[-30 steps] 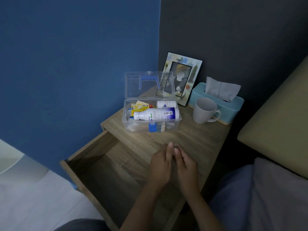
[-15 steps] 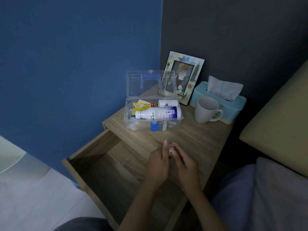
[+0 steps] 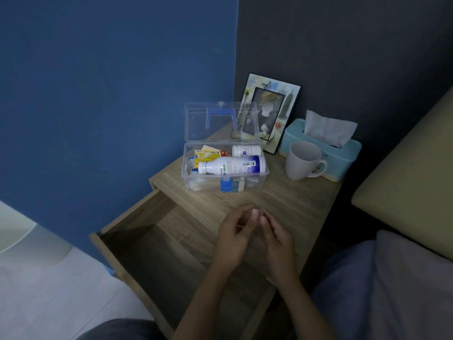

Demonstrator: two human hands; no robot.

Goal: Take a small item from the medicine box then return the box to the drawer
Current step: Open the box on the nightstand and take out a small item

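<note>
The clear plastic medicine box (image 3: 189,160) stands open on the wooden nightstand (image 3: 289,200), its lid (image 3: 196,123) upright with a blue handle. Inside lie a white bottle with a blue label (image 3: 232,166), a smaller white jar and a yellow packet. In front of the box, my left hand (image 3: 231,241) and my right hand (image 3: 278,238) meet at the fingertips around a tiny pale item (image 3: 256,212), which the fingers mostly hide. Below the hands the nightstand drawer (image 3: 137,236) is pulled out, and nothing shows inside it.
A white mug (image 3: 302,160), a teal tissue box (image 3: 348,148) and a photo frame (image 3: 269,111) stand behind and right of the medicine box. A beige headboard (image 3: 407,182) and grey bedding are at the right, a blue wall at the left.
My hands stayed together in front of the box. The fingers went from flat and pressed together to curled, pinching at the tips. The view shifted slightly.
</note>
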